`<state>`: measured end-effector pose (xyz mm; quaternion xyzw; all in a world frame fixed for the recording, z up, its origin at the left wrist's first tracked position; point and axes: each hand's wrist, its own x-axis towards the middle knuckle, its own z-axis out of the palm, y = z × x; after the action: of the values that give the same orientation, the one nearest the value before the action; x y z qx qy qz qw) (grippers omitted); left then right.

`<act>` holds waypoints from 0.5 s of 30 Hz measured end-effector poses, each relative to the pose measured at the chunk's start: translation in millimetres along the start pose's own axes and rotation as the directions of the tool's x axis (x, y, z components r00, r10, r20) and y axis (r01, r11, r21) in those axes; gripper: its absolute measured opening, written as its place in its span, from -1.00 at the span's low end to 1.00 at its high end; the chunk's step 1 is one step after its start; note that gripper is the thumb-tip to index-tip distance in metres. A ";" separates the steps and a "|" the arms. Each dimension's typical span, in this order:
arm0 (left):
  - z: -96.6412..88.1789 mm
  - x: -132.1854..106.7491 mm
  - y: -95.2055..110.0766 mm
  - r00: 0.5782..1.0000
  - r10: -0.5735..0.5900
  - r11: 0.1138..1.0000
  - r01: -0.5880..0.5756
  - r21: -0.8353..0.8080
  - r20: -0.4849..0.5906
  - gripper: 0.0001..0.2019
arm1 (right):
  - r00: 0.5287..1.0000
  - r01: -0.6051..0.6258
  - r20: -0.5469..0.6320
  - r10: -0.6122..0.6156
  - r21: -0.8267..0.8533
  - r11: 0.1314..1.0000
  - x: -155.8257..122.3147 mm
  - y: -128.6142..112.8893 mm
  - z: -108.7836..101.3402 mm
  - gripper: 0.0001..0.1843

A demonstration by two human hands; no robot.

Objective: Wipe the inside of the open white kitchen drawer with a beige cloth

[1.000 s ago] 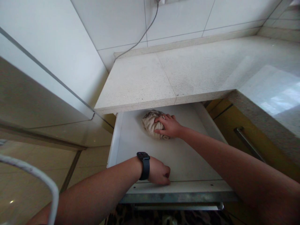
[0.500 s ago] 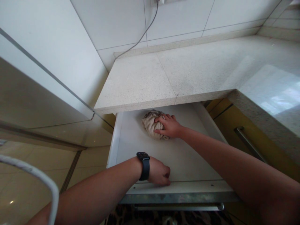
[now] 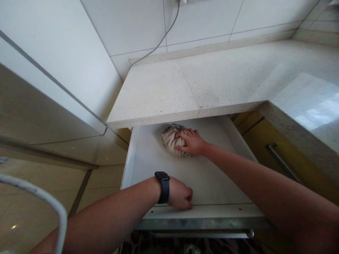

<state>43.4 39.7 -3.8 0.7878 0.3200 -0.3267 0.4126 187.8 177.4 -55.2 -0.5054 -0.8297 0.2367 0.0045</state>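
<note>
A crumpled beige cloth (image 3: 171, 141) with darker patterned patches lies bunched toward the back of a pulled-out white drawer (image 3: 212, 190). My right hand (image 3: 193, 141) reaches in from the right and grips it, thumb and fingers pressed into the folds. The palm hides part of the cloth. Close to the inside of the drawer's front panel (image 3: 212, 211), my left hand (image 3: 180, 194) is curled into a loose fist, and nothing shows in it. A black watch (image 3: 162, 187) is on the left wrist.
A speckled stone countertop (image 3: 164, 91) overhangs the back of the drawer. Tall white cabinet doors (image 3: 60, 53) stand at left. A grey cable (image 3: 161, 39) runs down the tiled wall. At right is a metal cabinet handle (image 3: 282, 162); a pale curved bar (image 3: 59, 211) crosses the lower left.
</note>
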 end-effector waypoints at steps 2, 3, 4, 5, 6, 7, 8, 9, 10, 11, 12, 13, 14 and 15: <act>1.0 1.2 -1.1 1.000 0.005 1.000 -0.005 0.001 0.000 -0.35 | 1.000 -0.002 0.000 0.002 0.003 1.000 0.6 -0.1 0.2 0.20; 1.3 1.7 -1.7 1.000 0.008 1.000 -0.008 0.000 -0.002 -0.35 | 1.000 -0.003 0.001 0.003 0.005 1.000 0.7 -0.4 0.2 0.20; 1.5 2.0 -2.1 1.000 0.008 1.000 -0.008 -0.001 -0.002 -0.36 | 1.000 -0.004 0.002 0.004 0.007 1.000 0.7 -0.8 0.0 0.20; 1.6 2.1 -2.4 1.000 0.005 1.000 -0.005 -0.004 -0.002 -0.36 | 1.000 -0.004 0.003 0.004 0.008 1.000 0.6 -1.3 -0.3 0.20; 1.6 2.1 -2.6 1.000 0.002 1.000 -0.002 -0.008 0.001 -0.36 | 1.000 -0.004 0.003 0.004 0.008 1.000 0.3 -1.8 -0.6 0.20; 1.5 1.9 -2.7 1.000 0.000 1.000 0.000 -0.013 0.003 -0.35 | 1.000 -0.005 0.004 0.005 0.008 1.000 0.0 -2.3 -0.9 0.20; 1.4 1.7 -2.7 1.000 -0.001 1.000 0.001 -0.017 0.002 -0.35 | 1.000 -0.005 0.004 0.005 0.009 1.000 -0.4 -2.8 -1.1 0.19; 1.1 1.3 -2.5 1.000 -0.001 1.000 0.000 -0.021 -0.002 -0.34 | 1.000 -0.006 0.004 0.006 0.009 1.000 -0.7 -3.3 -1.3 0.19; 0.7 0.8 -2.2 1.000 0.002 1.000 -0.002 -0.023 -0.005 -0.33 | 1.000 -0.007 0.004 0.007 0.009 1.000 -0.9 -3.6 -1.3 0.19; 0.3 0.2 -1.8 1.000 0.003 1.000 -0.003 -0.024 -0.007 -0.33 | 1.000 -0.007 0.004 0.007 0.009 1.000 -1.0 -3.9 -1.3 0.19; -0.2 -0.5 -1.3 1.000 0.004 1.000 -0.004 -0.024 -0.009 -0.33 | 1.000 -0.007 0.005 0.007 0.009 1.000 -1.0 -4.0 -1.3 0.19; -0.7 -1.3 -0.7 1.000 0.004 1.000 -0.004 -0.024 -0.011 -0.33 | 1.000 -0.006 0.005 0.006 0.009 1.000 -1.0 -4.0 -1.3 0.19; -1.1 -2.1 -0.2 1.000 0.002 1.000 -0.002 -0.023 -0.008 -0.34 | 1.000 -0.006 0.006 0.005 0.008 1.000 -0.8 -3.9 -1.2 0.19; -1.4 -2.8 0.2 1.000 -0.001 1.000 0.001 -0.022 -0.003 -0.34 | 1.000 -0.005 0.007 0.005 0.008 1.000 -0.6 -3.7 -1.2 0.20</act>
<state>42.3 40.1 -0.9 0.7835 0.3246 -0.3221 0.4206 185.3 176.0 -52.5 -0.5066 -0.8276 0.2417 0.0032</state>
